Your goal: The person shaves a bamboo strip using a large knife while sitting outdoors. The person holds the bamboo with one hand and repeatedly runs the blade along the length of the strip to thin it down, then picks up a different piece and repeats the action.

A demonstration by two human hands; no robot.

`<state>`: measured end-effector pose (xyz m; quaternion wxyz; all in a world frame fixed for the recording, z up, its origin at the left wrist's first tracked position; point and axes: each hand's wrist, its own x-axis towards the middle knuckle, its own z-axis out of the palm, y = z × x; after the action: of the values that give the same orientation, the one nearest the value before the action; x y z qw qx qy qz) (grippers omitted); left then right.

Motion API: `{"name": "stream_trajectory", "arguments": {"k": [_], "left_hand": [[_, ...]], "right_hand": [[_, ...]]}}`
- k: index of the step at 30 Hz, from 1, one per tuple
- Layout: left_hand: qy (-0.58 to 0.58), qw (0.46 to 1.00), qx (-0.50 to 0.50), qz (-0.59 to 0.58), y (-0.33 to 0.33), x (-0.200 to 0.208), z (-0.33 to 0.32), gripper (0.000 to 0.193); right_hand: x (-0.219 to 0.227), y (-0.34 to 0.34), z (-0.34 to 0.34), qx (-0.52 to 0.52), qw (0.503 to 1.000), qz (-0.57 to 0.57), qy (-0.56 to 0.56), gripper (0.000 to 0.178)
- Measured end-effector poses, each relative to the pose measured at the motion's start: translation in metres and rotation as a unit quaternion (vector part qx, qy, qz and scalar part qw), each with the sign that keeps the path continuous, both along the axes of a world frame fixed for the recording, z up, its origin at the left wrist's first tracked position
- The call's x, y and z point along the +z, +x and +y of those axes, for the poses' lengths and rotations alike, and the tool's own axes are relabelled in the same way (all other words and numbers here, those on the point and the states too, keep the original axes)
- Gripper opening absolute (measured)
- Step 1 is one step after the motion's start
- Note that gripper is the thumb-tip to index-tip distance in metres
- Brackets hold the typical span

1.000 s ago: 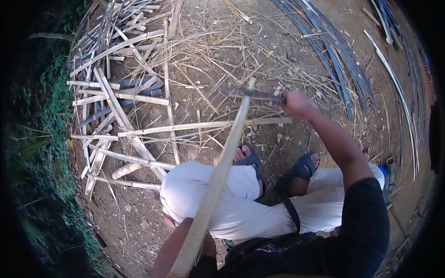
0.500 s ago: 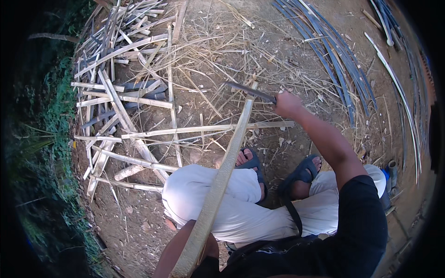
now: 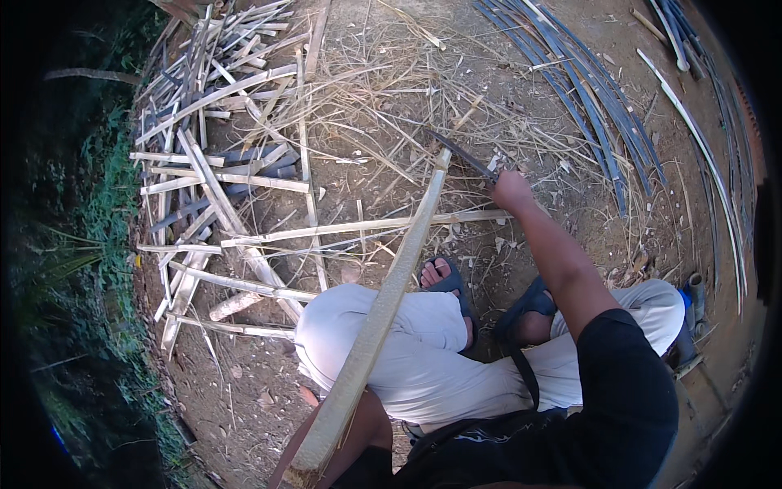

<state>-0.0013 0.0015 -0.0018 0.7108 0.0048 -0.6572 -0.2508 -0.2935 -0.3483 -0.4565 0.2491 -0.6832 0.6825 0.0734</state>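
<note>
My right hand (image 3: 512,192) is closed around the handle of a long dark-bladed knife (image 3: 463,153). The blade slants across just beside the far tip of a pale bamboo strip (image 3: 391,293). That strip runs from the lower left, over my left knee, up to the blade. Just beyond its tip is a short pale piece of bamboo (image 3: 468,112); I cannot tell if it is lying or in the air. My left arm (image 3: 368,424) passes under the strip's near part, and the left hand is hidden.
Split bamboo pieces (image 3: 216,179) are heaped at the left beside green plants (image 3: 114,269). Thin shavings (image 3: 366,90) litter the dirt ahead. Long dark strips (image 3: 582,106) lie at the far right. My sandalled feet (image 3: 444,281) rest below the knife, near a crosswise bamboo strip (image 3: 342,230).
The knife has swung slightly right and down, its blade now more steeply slanted. A short piece now shows apart from the strip's far tip. The strip's near end has come into view.
</note>
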Motion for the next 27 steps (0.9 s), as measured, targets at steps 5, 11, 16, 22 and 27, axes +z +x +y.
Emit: {"name": "stream_trajectory", "arguments": {"k": [5,11,16,22,27], "left_hand": [[-0.01,1.0,0.0,0.008,0.002,-0.001,0.006,0.018],[-0.02,1.0,0.003,0.022,0.006,-0.004,0.011,0.02],[-0.024,0.999,0.01,0.03,0.008,-0.004,0.013,0.022],[-0.026,0.998,0.027,0.043,0.015,-0.007,0.011,0.025],[-0.02,0.996,0.051,0.066,0.028,-0.007,0.009,0.027]], "right_hand": [[0.03,0.006,0.004,0.066,0.998,0.014,-0.004,0.02],[0.033,-0.021,-0.001,0.039,0.999,0.021,-0.017,0.02],[0.022,-0.017,0.008,-0.032,0.999,-0.022,0.025,0.024],[0.009,-0.001,0.016,-0.127,0.983,-0.1,0.091,0.033],[-0.003,-0.022,-0.015,-0.07,0.996,0.002,-0.053,0.027]]}}
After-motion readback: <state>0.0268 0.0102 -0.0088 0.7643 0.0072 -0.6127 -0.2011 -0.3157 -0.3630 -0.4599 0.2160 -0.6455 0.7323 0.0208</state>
